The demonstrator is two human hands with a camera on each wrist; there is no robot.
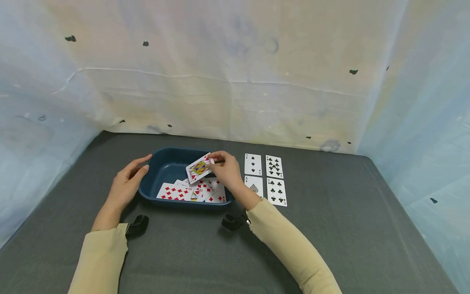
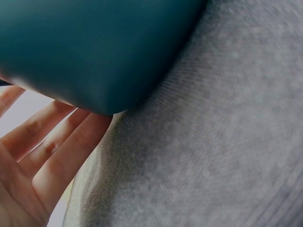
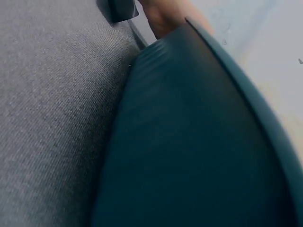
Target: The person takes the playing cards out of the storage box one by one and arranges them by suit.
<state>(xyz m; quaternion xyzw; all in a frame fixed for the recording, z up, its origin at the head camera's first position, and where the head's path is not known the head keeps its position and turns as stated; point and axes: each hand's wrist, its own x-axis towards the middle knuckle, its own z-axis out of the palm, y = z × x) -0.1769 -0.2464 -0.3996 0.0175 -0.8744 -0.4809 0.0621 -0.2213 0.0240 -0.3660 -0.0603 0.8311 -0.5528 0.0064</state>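
White, with a coloured figure, a face card (image 1: 198, 168) tilts over the blue tray (image 1: 164, 170), pinched in the right hand (image 1: 226, 170). Red-suited cards (image 1: 174, 192) lie below it, between the hands. Only the left wrist view shows the fairly straight, spread fingers of the left hand (image 1: 124, 184) against the tray's outer wall; the right wrist view shows tray wall, but no card. Grey cloth (image 1: 341, 220) stretches well right of the right hand. Black-suited cards (image 1: 253, 164) lie just beside that hand; a fabric backdrop (image 1: 257, 110) stands beyond both.
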